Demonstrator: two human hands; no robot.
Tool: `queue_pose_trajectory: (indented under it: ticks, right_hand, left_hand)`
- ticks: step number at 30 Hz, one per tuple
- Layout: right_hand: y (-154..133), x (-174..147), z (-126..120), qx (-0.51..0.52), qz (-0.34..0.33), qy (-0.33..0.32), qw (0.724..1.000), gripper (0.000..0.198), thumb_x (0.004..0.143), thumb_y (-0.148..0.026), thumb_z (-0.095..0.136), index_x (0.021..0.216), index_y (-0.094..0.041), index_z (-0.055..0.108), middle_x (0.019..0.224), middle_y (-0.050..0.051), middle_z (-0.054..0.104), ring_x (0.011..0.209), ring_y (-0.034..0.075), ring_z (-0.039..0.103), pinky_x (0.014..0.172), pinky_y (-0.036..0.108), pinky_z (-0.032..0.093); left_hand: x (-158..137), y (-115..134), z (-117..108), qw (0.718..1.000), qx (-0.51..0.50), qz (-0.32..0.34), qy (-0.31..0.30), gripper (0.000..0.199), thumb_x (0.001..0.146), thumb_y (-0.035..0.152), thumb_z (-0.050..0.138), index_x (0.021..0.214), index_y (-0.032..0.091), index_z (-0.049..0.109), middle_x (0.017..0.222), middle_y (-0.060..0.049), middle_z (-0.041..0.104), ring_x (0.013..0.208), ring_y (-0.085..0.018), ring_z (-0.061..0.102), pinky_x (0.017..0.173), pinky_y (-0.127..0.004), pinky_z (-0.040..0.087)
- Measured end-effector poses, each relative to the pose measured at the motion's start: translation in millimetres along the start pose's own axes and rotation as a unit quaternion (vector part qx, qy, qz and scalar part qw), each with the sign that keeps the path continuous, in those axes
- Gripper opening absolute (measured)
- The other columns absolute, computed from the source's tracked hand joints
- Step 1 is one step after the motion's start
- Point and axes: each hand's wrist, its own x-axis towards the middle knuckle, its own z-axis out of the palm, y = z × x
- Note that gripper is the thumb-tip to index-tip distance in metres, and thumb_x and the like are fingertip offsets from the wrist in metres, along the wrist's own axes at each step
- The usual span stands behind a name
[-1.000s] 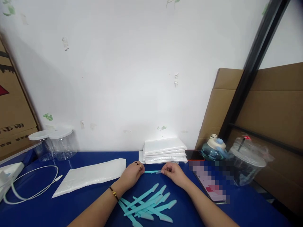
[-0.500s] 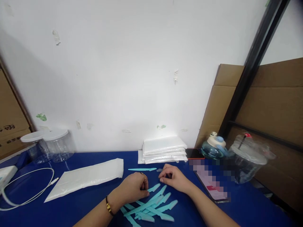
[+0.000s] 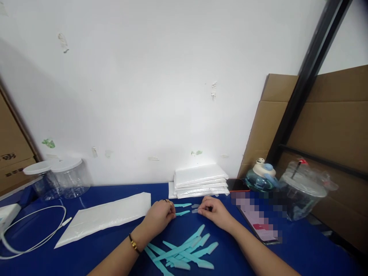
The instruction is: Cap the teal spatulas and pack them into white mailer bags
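Note:
My left hand (image 3: 159,218) pinches a turquoise eyebrow razor (image 3: 183,213) by its handle, blade end to the right. Just beyond it a second turquoise razor (image 3: 184,205) lies on the blue table, partly behind my fingers. The fingertips of my right hand (image 3: 216,213) are closed on a small clear blade cover (image 3: 194,211), a little right of the razor's tip and apart from it. Another clear cover (image 3: 196,206) lies just behind that one. Closer to me, several more razors (image 3: 178,252) are heaped crosswise, some with whitish covers on their blades.
A flat white packet (image 3: 106,216) lies to the left, beside a white cable (image 3: 64,214) and clear jars (image 3: 70,178). Against the wall stands a stack of white packets (image 3: 199,178). To the right are a phone (image 3: 255,218), a blue-green teapot-like ornament (image 3: 260,178) and a bagged cup (image 3: 304,191).
My left hand has moved away from the heap, up and left, bringing a razor beside the one lying apart. My right hand has shifted slightly right and now has a cover at its fingertips.

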Motion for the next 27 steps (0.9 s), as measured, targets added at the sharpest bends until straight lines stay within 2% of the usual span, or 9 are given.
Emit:
queue_pose_trajectory:
  ticks: [3,6,10,12,14,16,18,23,27]
  right_hand:
    - [7.9,1.7,-4.1,-0.012,0.024,0.036,0.999,0.011,0.07,-0.029,0.07,0.073,-0.018,0.071,0.069,0.0,0.053,0.058,0.012,0.046,0.055,0.024,0.039]
    - [0.4,-0.4,-8.7,-0.029,0.019,0.043,0.998,0.012,0.069,-0.028,0.071,0.077,-0.019,0.07,0.074,0.001,0.052,0.059,0.012,0.046,0.056,0.024,0.039]
    - [-21.9,-8.6,-17.0,-0.049,-0.02,-0.076,0.996,0.011,0.071,-0.031,0.071,0.074,-0.021,0.069,0.083,0.001,0.053,0.072,0.014,0.052,0.065,0.025,0.041]
    - [-29.5,-12.3,-19.1,-0.074,-0.029,-0.134,0.988,0.014,0.066,-0.03,0.075,0.076,-0.022,0.069,0.085,0.0,0.053,0.077,0.014,0.053,0.072,0.026,0.041]
    - [-32.5,-14.4,-18.3,-0.099,-0.026,-0.15,0.983,0.017,0.065,-0.028,0.077,0.077,-0.022,0.067,0.084,-0.002,0.052,0.077,0.014,0.053,0.074,0.026,0.04]
    - [-32.0,-15.2,-14.9,-0.105,-0.023,-0.145,0.984,0.014,0.067,-0.027,0.075,0.076,-0.021,0.065,0.082,-0.002,0.052,0.076,0.014,0.052,0.072,0.025,0.04]
    - [-29.0,-14.9,-10.7,-0.098,-0.024,-0.136,0.986,0.012,0.069,-0.025,0.074,0.073,-0.02,0.064,0.08,-0.002,0.051,0.075,0.014,0.052,0.068,0.023,0.039]
    - [-13.2,-9.3,-10.3,-0.072,-0.014,-0.08,0.994,0.01,0.071,-0.024,0.071,0.067,-0.018,0.063,0.077,-0.001,0.051,0.069,0.012,0.052,0.058,0.021,0.038]
    - [-6.7,-3.6,-19.2,-0.11,0.016,-0.006,0.994,0.008,0.069,-0.023,0.072,0.07,-0.018,0.066,0.077,0.001,0.054,0.067,0.013,0.051,0.059,0.024,0.039]
  left_hand:
    - [0.7,-5.7,-6.9,1.0,0.028,-0.006,0.01,0.008,0.077,0.025,0.056,0.081,0.021,0.062,0.082,0.0,0.062,0.08,-0.017,0.055,0.067,-0.025,0.035]
    - [0.7,-2.3,-10.0,0.998,0.046,-0.007,0.04,0.017,0.076,0.024,0.058,0.093,0.024,0.061,0.089,0.0,0.061,0.086,-0.018,0.055,0.07,-0.027,0.035]
    - [-4.2,11.8,-8.9,0.999,0.012,0.006,0.038,0.014,0.076,0.031,0.059,0.088,0.024,0.061,0.087,0.001,0.061,0.081,-0.016,0.055,0.068,-0.025,0.035]
    - [-8.6,19.0,-6.2,0.999,-0.027,0.021,-0.003,0.016,0.076,0.037,0.058,0.084,0.023,0.062,0.081,0.002,0.061,0.074,-0.015,0.054,0.063,-0.024,0.035]
    - [-12.4,24.1,-2.2,0.996,-0.059,0.034,-0.057,0.022,0.076,0.042,0.057,0.083,0.022,0.063,0.078,0.002,0.062,0.069,-0.013,0.054,0.059,-0.022,0.034]
    - [-14.0,26.6,2.0,0.993,-0.069,0.035,-0.089,0.024,0.074,0.044,0.059,0.083,0.022,0.064,0.076,0.002,0.063,0.066,-0.013,0.054,0.055,-0.022,0.033]
    - [-12.6,26.1,4.8,0.994,-0.057,0.028,-0.091,0.021,0.073,0.041,0.06,0.08,0.022,0.065,0.074,0.002,0.063,0.065,-0.013,0.054,0.054,-0.022,0.032]
    - [-3.8,13.6,-2.7,0.998,0.0,-0.012,-0.058,0.012,0.07,0.033,0.062,0.074,0.022,0.066,0.075,0.001,0.065,0.071,-0.015,0.056,0.058,-0.023,0.034]
    - [-0.9,4.2,-16.1,0.997,0.048,-0.051,-0.011,0.015,0.071,0.033,0.061,0.082,0.024,0.066,0.083,0.0,0.066,0.077,-0.018,0.057,0.063,-0.026,0.035]
